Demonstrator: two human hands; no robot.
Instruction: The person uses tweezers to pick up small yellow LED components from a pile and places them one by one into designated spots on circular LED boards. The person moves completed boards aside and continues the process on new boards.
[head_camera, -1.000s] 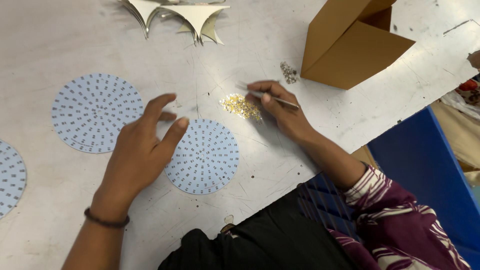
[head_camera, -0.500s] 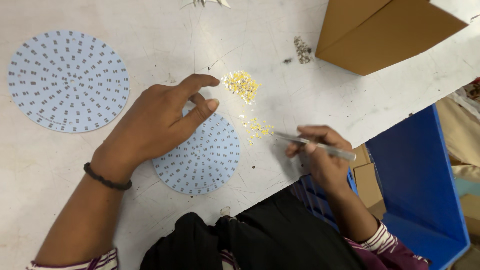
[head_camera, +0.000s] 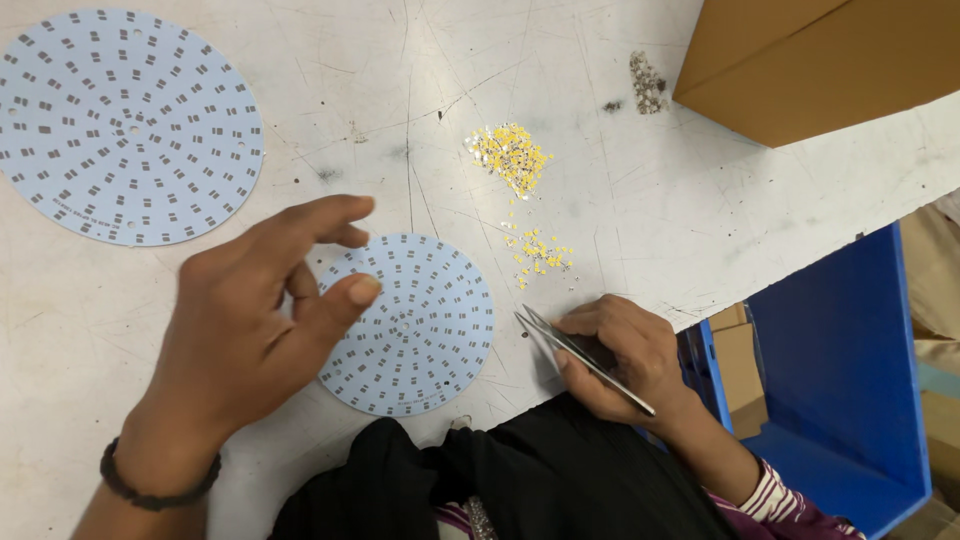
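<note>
The right hand (head_camera: 620, 355) is closed around a pair of slim metal tweezers (head_camera: 580, 355), pinched between thumb and fingers about midway along, with the fine tips pointing left toward the small round circuit board (head_camera: 410, 325) and hanging just off its right edge; whether anything sits between the tips is too small to tell. The left hand (head_camera: 255, 330) is half open and empty, its thumb and fingers curled over the board's left rim, the thumb tip over the disc. The board lies flat on the near part of the scratched white surface (head_camera: 700, 210); it looks thin, stiff and light, likely to slide if nudged, so it is best steadied at the rim, off the grey pads. Just beyond it, to the right, lie loose yellow chips (head_camera: 510, 155) in two little heaps, tiny and easily scattered, better lifted singly with tweezers. A larger board (head_camera: 125, 125) lies far left, a cardboard box (head_camera: 830, 60) far right.
</note>
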